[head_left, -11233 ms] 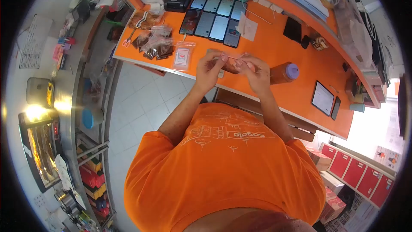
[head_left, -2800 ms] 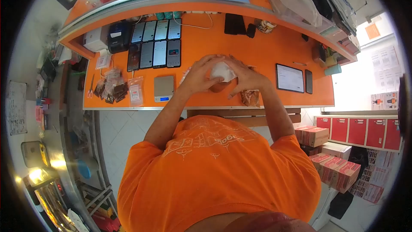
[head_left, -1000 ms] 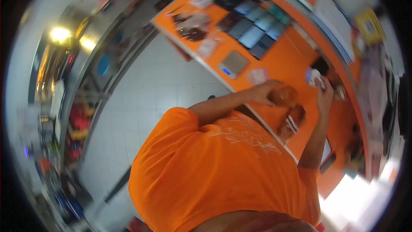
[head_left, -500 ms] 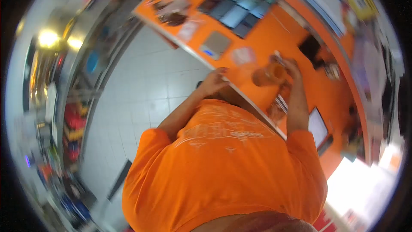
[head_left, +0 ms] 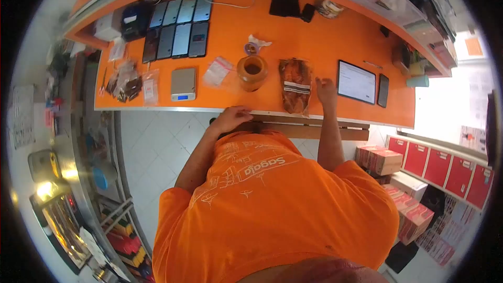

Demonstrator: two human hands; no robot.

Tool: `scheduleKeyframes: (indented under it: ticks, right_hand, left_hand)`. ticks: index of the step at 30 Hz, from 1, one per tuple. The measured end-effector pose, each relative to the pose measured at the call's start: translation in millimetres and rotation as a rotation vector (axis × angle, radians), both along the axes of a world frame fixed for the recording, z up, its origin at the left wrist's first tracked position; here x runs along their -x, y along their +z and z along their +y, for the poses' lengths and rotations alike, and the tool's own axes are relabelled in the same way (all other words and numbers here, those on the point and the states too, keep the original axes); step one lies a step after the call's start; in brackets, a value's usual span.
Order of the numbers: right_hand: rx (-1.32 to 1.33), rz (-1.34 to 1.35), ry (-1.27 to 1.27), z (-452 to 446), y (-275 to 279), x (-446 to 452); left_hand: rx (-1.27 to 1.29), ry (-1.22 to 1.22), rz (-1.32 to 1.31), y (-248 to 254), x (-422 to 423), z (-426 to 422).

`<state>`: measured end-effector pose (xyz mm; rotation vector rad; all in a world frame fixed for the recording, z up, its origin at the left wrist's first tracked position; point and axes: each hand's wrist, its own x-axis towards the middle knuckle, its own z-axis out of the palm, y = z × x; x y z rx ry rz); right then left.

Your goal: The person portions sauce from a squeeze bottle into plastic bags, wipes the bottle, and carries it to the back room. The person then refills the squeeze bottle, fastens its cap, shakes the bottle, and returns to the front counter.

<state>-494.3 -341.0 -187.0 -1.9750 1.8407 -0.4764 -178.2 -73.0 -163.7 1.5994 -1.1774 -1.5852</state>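
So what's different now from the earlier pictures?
The left hand let go of the jar and drew back to the near edge of the desk. The right hand left it too, moving right. The purple lid, on the jar at first, now lies behind it. The phones and scale stayed put.

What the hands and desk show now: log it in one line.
left hand: near front edge of desk | right hand: curled beside brown packet | glass jar: upright, open | digital scale: display lit
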Motion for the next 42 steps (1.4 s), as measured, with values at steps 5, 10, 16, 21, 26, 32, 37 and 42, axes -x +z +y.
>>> scheduleKeyframes:
  ticks: [5, 10, 16, 21, 26, 32, 37, 42]
  right_hand:
    - [-0.128, -0.243, -0.044, 28, -37, 5]
    - [-0.239, -0.532, -0.028, 24, -37, -24]
    - [-0.071, -0.574, 0.176, 59, 78, -27]
    - [-0.355, -0.926, 0.387, 78, 183, -4]
    - [-0.549, -0.539, 0.553, 58, 220, -7]
    - [-0.722, -0.722, 0.634, 69, 235, -16]
    - [-0.498, -1.297, 0.032, 101, 190, -29]
    - [-0.424, -1.519, -0.108, 145, 256, -77]
  left_hand:
    - [0.072, 0.193, 0.033, -67, 83, -90]
    - [-0.071, 0.310, 0.302, -47, 115, -155]
    - [-0.189, 0.301, 0.798, 6, 129, -127]
    - [-0.213, 0.259, 1.352, 58, 100, -101]
    - [-0.013, 0.255, 1.154, 151, 68, -56]
    - [0.035, 0.552, 1.142, 168, 43, -30]
    - [0.115, 0.612, 1.201, 159, 30, -25]
    - [0.243, 0.600, 1.202, 162, 29, -26]
